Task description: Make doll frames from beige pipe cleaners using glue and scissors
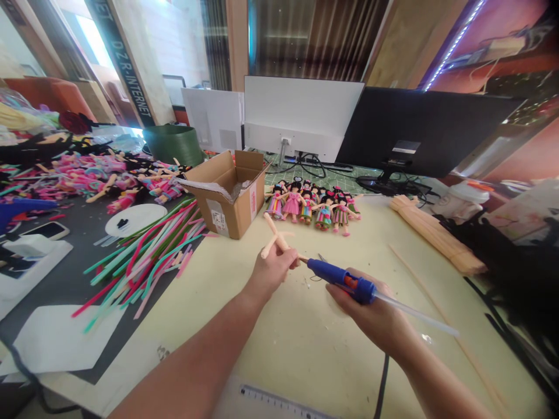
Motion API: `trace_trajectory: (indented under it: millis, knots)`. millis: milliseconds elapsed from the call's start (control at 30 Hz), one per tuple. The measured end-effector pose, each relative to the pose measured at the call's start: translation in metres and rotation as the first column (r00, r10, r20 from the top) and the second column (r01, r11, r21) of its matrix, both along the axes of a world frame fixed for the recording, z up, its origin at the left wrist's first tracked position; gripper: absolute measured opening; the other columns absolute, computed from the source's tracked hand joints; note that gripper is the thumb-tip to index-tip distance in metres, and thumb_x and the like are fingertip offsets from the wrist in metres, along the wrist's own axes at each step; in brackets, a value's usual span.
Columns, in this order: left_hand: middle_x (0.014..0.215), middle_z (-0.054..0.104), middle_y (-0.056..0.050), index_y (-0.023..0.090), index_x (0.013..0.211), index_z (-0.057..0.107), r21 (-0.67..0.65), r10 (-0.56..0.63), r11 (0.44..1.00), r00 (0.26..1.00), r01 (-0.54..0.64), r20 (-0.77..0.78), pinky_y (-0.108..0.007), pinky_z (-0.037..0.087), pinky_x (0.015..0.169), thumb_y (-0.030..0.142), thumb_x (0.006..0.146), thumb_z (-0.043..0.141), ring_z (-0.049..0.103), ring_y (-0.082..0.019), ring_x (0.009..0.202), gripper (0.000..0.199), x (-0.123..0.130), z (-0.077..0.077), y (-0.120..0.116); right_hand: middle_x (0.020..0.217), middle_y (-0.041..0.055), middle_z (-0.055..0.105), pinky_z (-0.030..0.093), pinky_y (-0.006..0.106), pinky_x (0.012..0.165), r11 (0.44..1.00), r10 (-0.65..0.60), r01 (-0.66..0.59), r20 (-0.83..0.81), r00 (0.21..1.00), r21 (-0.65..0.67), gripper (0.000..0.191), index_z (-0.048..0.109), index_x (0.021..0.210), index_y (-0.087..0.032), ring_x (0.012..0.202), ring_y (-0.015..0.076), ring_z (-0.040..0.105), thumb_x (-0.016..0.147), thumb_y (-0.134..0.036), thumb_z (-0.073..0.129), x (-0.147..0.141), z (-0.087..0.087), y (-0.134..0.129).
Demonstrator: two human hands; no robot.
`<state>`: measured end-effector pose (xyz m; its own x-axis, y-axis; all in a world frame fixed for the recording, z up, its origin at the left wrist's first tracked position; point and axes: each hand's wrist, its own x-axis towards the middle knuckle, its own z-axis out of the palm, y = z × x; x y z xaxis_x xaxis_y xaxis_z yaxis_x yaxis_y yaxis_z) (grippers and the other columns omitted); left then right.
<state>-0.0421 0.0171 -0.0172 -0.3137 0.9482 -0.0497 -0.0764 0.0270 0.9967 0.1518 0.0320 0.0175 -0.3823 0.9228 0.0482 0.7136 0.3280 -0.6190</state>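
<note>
My left hand [274, 269] is closed around a pale, skin-coloured doll body [276, 234] made of fuzzy stems, its limbs sticking up past my fingers. Wrapped round a blue glue gun [334, 273] is my right hand [371, 305]; a clear glue stick [419, 316] juts from the gun's back end. The gun's nozzle points left and meets the doll body by my left fingertips; whether they touch I cannot tell. Beyond my hands, several small finished dolls [301, 203] with black hair and bright dresses lie together on the table.
An open cardboard box [231, 203] stands left of the dolls. Coloured fuzzy stems [144, 256] and a white plate [134, 220] lie farther left. At right is a bundle of pale stems [437, 233]. A ruler [279, 401] lies at the front edge; monitors [301, 110] stand behind.
</note>
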Motion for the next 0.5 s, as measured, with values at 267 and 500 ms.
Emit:
trace_trajectory:
  millis: [267,500]
  knots:
    - [0.064,0.062,0.0,0.017,0.104,0.058,-0.004,0.006,1.0,1.0,-0.006,0.007,-0.017,0.036,0.043,0.028,0.075,0.057,0.055,-0.012,0.059,0.03,0.0007,0.0047,-0.0008,0.053,-0.0018,0.052,0.037,0.025,0.043,0.999,0.015,-0.014,-0.005,1.0,0.045,0.031,0.049,0.061,-0.022,0.046,0.013,0.046,0.075,-0.048,0.057,0.0014,-0.0004,0.0007]
    - [0.066,0.062,0.0,0.017,0.104,0.058,0.002,-0.002,1.0,1.0,0.002,-0.008,-0.018,0.04,0.048,0.026,0.076,0.056,0.055,-0.012,0.062,0.03,0.0004,0.0049,-0.0006,0.052,-0.0012,0.054,0.038,0.026,0.042,1.0,0.004,-0.003,-0.018,1.0,0.031,0.032,0.051,0.06,-0.022,0.047,0.0149,0.049,0.073,-0.05,0.06,0.0015,-0.0005,0.001]
